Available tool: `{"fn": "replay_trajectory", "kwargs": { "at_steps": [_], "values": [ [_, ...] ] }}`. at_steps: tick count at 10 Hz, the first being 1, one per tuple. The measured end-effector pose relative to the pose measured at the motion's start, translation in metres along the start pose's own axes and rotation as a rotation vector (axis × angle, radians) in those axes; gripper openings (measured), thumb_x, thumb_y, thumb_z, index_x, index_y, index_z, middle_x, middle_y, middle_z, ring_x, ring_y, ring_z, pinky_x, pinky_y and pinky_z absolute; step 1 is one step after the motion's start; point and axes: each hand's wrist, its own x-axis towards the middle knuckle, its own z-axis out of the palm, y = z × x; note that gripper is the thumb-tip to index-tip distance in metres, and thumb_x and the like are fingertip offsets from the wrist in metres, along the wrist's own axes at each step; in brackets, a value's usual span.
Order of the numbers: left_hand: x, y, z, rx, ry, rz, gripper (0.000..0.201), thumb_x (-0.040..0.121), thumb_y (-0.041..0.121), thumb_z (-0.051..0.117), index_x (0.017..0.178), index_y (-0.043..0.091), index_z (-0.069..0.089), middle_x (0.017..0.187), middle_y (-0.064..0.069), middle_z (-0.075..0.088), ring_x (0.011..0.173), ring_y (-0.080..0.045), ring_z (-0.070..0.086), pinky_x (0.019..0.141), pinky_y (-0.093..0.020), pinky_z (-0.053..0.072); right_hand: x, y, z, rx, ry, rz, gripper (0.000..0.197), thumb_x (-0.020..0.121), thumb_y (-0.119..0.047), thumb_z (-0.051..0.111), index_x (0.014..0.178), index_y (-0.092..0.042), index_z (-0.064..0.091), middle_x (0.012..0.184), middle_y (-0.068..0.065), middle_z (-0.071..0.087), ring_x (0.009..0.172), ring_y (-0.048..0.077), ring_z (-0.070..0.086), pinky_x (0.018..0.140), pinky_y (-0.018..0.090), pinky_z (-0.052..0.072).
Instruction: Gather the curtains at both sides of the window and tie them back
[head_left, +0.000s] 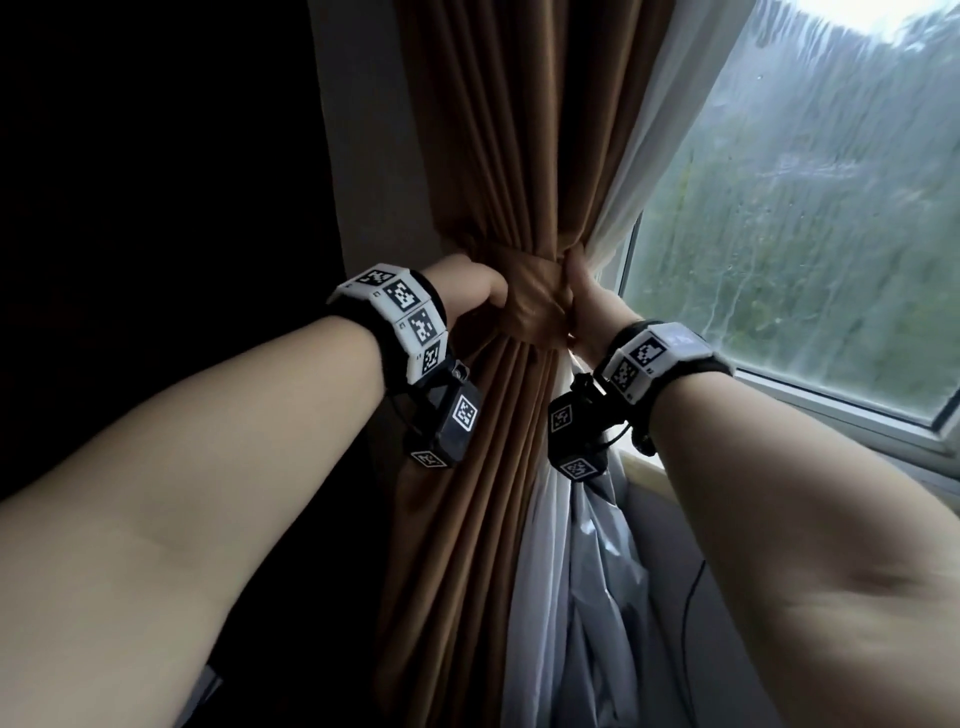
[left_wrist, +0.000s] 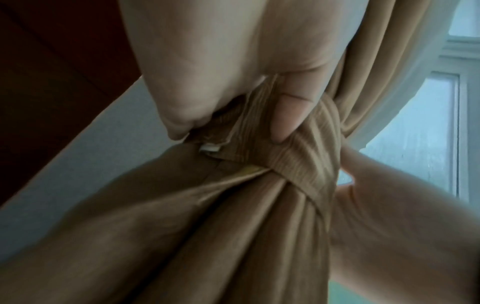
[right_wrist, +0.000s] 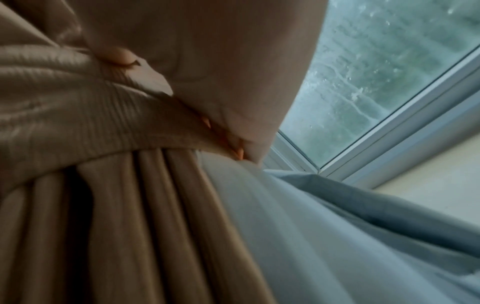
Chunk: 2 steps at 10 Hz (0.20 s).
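A brown curtain (head_left: 498, 156) hangs left of the window, gathered into a bundle at mid-height with a white sheer curtain (head_left: 639, 171) on its right side. A ribbed brown tie-back band (head_left: 535, 296) wraps the bundle. My left hand (head_left: 475, 288) grips the band's left end; in the left wrist view its fingers (left_wrist: 285, 115) curl round the band (left_wrist: 306, 164). My right hand (head_left: 584, 306) holds the bundle's right side, its fingers (right_wrist: 233, 146) tucked behind the band (right_wrist: 103, 115). The fingertips of both hands are mostly hidden by cloth.
The window (head_left: 810, 208) with wet glass fills the right, with its white frame (head_left: 831, 400) and a pale sill (right_wrist: 428, 176) below. A light wall strip (head_left: 363, 156) and a dark area lie to the left. Sheer cloth (head_left: 597, 597) bunches beneath the bundle.
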Motion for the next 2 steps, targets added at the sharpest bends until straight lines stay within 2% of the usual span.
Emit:
{"fn": "replay_trajectory", "kwargs": {
  "at_steps": [1, 2],
  "values": [
    [-0.018, 0.008, -0.006, 0.252, -0.061, -0.001, 0.077, 0.054, 0.027, 0.07, 0.124, 0.0, 0.053, 0.123, -0.014, 0.059, 0.11, -0.032, 0.058, 0.099, -0.038, 0.046, -0.01, -0.004, -0.001, -0.079, 0.08, 0.044, 0.073, 0.088, -0.067, 0.032, 0.133, -0.011, 0.046, 0.133, 0.009, 0.053, 0.117, 0.025, 0.055, 0.096, 0.039, 0.047],
    [-0.022, 0.01, -0.008, 0.525, 0.011, 0.051, 0.045, 0.087, 0.019, 0.057, 0.127, -0.001, 0.05, 0.128, -0.014, 0.055, 0.119, -0.03, 0.053, 0.092, -0.03, 0.042, -0.02, -0.012, -0.002, -0.254, 0.125, 0.08, 0.076, 0.089, -0.067, 0.027, 0.136, -0.009, 0.042, 0.121, 0.008, 0.052, 0.124, 0.028, 0.05, 0.094, 0.037, 0.042]
  ]
}}
